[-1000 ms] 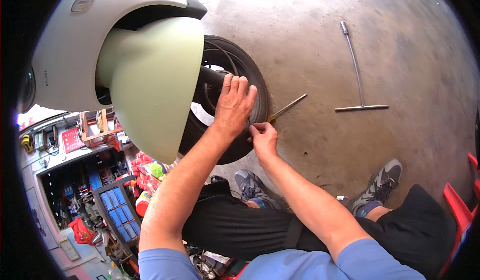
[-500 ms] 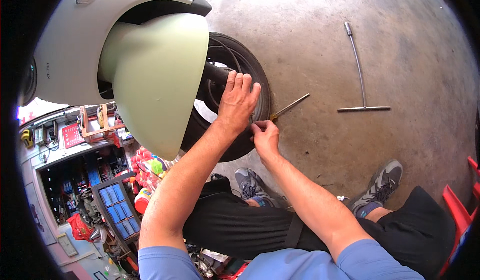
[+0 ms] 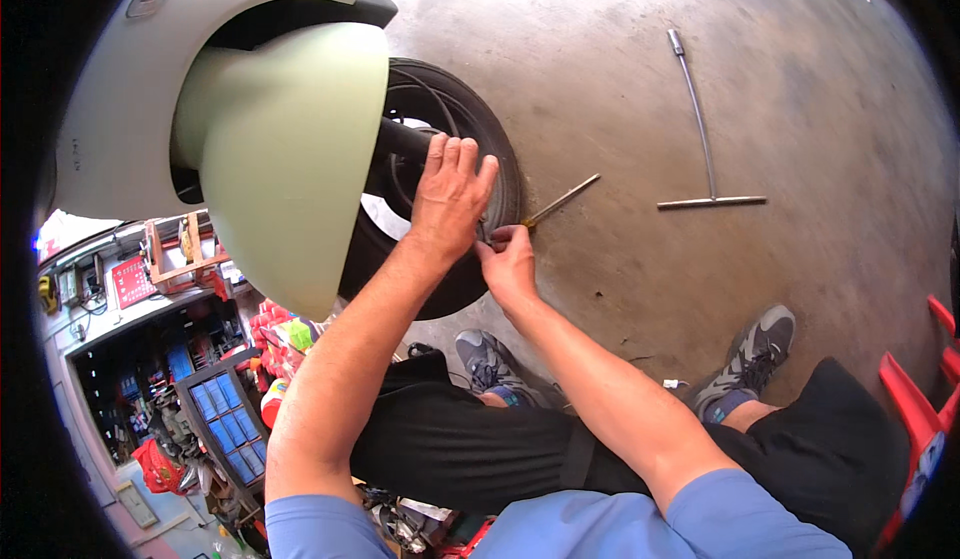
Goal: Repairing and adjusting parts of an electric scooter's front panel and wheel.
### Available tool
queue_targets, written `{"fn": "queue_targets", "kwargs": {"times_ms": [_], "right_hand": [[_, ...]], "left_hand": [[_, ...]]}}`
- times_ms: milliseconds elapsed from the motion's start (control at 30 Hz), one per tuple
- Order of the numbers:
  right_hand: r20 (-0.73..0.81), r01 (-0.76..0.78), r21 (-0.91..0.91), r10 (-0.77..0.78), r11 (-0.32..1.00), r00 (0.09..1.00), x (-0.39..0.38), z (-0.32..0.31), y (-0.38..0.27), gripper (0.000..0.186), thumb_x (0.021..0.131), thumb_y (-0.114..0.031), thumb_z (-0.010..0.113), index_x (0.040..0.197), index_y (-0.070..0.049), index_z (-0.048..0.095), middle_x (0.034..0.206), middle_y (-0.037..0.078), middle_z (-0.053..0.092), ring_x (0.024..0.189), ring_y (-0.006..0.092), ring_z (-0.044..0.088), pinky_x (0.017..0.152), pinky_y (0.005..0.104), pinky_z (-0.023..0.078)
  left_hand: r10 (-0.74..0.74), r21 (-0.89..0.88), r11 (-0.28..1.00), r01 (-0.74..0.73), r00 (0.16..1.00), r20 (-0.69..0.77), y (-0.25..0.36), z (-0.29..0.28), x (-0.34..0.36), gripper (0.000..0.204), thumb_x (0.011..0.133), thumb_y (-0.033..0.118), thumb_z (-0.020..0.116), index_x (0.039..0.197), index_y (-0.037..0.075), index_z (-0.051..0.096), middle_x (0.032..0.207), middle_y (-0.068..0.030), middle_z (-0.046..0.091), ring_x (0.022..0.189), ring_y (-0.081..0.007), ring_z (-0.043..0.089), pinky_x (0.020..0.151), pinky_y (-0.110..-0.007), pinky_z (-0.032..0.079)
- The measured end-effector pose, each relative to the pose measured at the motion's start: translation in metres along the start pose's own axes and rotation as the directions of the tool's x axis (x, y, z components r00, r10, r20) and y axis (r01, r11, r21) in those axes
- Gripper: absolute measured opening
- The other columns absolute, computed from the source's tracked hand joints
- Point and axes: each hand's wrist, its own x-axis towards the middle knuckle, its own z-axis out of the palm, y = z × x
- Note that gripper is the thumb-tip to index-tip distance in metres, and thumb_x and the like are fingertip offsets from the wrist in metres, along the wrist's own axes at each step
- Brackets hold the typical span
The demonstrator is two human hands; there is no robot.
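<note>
Right now, the left hand [image 3: 450,197] lies back-up over the wheel [image 3: 506,155], its fingers reaching across the end of a dark tube [image 3: 403,141]. Its palm is hidden, so I cannot tell whether it grips anything or merely rests there. The right hand [image 3: 512,261] is just beside it, at the tyre's near edge, thumb and fingertips bunched close; anything between them is too small and covered to make out. The wheel lies beneath the left hand and reaches to the right hand's fingertips, while a pale green fender [image 3: 290,149] curves over it to the left of both hands.

My main worry is the wheel shifting: if the left hand's pressure slackens or slides off, the tyre could turn and jerk away from the right hand's fingertips, or nip the left fingers against the tube. Should the right hand be holding something small, a loose pinch could drop it onto the floor. A screwdriver [image 3: 563,201] with a yellow handle sits close beyond the right hand, so a careless knuckle could knock it. The T-handled wrench [image 3: 712,201] lies well apart, to the right of both hands, and seems little risk there.
</note>
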Motion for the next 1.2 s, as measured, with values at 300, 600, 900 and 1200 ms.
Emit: {"fn": "queue_targets", "kwargs": {"times_ms": [300,600,900,1200], "right_hand": [[0.013,0.066,-0.044,-0.065,0.997,0.998,0.006,-0.006,0.004,0.023,0.084,-0.017,0.064,0.097,0.001,0.059,0.09,0.019,0.067,0.086,0.035,0.064,0.076,0.0414,0.049],[0.1,0.009,0.022,-0.011,1.0,0.995,0.013,-0.009,0.009,0.02,0.087,-0.017,0.06,0.094,0.002,0.062,0.089,0.02,0.067,0.084,0.0357,0.065,0.074,0.0421,0.048],[0.099,0.054,0.032,-0.056,0.998,0.993,0.011,-0.011,0.013,0.027,0.086,-0.018,0.063,0.103,0.0,0.052,0.083,0.018,0.064,0.081,0.0334,0.064,0.074,0.0418,0.048],[0.086,-0.006,0.184,-0.01,0.983,0.996,0.031,-0.027,0.017,0.018,0.093,-0.015,0.048,0.103,0.0,0.051,0.071,0.009,0.057,0.046,0.0162,0.056,0.038,0.03,0.046]], "left_hand": [[-0.006,-0.002,1.0,0.006,1.0,0.015,0.003,-0.004,0.004,0.075,0.048,0.007,0.079,0.119,0.006,0.053,0.116,-0.0179,0.048,0.118,-0.0331,0.043,0.11,-0.045,0.024],[0.01,0.018,1.0,-0.01,1.0,-0.004,0.003,-0.006,0.004,0.061,0.055,0.01,0.075,0.113,0.005,0.057,0.112,-0.018,0.049,0.116,-0.0333,0.045,0.109,-0.046,0.027],[0.028,0.076,0.997,-0.027,0.999,-0.019,0.002,-0.004,0.003,0.053,0.06,0.012,0.072,0.11,0.005,0.057,0.109,-0.0173,0.05,0.113,-0.0322,0.046,0.108,-0.046,0.027],[0.002,-0.001,1.0,-0.002,1.0,0.015,0.004,-0.003,0.007,0.061,0.058,0.005,0.072,0.117,0.005,0.056,0.113,-0.019,0.048,0.117,-0.0339,0.044,0.109,-0.046,0.026]]}}
